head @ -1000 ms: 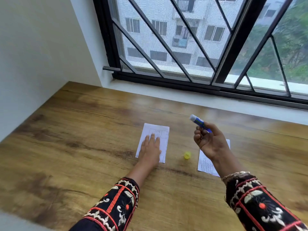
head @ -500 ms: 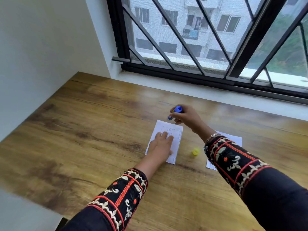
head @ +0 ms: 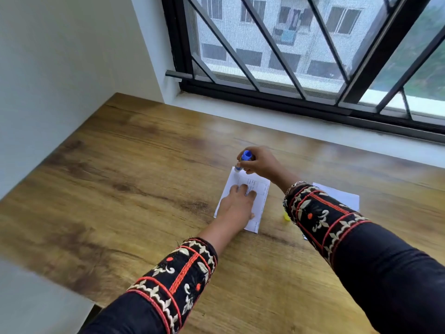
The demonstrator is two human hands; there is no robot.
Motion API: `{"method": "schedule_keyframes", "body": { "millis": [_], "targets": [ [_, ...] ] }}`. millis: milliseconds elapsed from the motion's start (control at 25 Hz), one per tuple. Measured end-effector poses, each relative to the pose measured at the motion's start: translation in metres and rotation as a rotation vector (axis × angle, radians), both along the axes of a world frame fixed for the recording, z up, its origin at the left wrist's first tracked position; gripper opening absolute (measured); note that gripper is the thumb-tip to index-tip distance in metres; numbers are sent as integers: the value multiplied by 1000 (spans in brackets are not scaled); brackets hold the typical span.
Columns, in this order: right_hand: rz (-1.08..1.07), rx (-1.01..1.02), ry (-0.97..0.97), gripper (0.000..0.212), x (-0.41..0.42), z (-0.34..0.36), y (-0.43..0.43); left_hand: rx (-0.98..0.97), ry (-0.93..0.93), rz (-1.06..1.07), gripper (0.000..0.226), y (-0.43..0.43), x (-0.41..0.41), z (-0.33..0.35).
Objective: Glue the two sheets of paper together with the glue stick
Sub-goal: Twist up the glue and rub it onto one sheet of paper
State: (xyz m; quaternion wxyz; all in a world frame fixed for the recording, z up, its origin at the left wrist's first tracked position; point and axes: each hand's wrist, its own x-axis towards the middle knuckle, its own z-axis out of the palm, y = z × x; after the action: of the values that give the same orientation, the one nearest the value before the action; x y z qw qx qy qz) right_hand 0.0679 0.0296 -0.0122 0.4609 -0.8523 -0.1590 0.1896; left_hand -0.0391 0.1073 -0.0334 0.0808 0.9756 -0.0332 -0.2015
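Left hand (head: 237, 204) flat, pressing printed sheet (head: 261, 189) to bench (head: 134, 179). Right hand (head: 261, 161) clamped on glue stick (head: 243, 160), tip at sheet's far corner. Second sheet (head: 342, 195) beyond right sleeve.

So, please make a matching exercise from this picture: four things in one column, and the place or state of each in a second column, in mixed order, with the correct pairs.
Things:
1. glue stick
2. printed sheet
3. plain sheet
4. yellow cap

Places or states:
A. lying partly hidden behind the right sleeve
B. pressed flat under the left hand
C. held in the right hand, tip down at the sheet's far corner
D. on the table between the two sheets

Pairs: 1-C, 2-B, 3-A, 4-D
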Motion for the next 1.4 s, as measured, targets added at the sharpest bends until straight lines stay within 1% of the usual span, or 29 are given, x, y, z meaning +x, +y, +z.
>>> {"method": "schedule_keyframes", "body": {
  "millis": [400, 640, 800, 1080, 1400],
  "targets": [
    [34, -84, -46, 19, 4, 2, 11, -19, -14, -10, 57, 2, 3, -12],
    [90, -195, -91, 21, 5, 4, 14, -12, -19, -19, 58, 3, 2, -11],
    [92, -234, -107, 20, 6, 3, 8, 7, -25, -28, 58, 2, 2, -9],
    [90, -300, -146, 17, 3, 3, -12, -20, -56, -41, 56, 4, -1, -8],
    [50, -288, -135, 13, -3, 3, -37, -6, -70, -53, 52, 5, -1, -7]
  ]
}}
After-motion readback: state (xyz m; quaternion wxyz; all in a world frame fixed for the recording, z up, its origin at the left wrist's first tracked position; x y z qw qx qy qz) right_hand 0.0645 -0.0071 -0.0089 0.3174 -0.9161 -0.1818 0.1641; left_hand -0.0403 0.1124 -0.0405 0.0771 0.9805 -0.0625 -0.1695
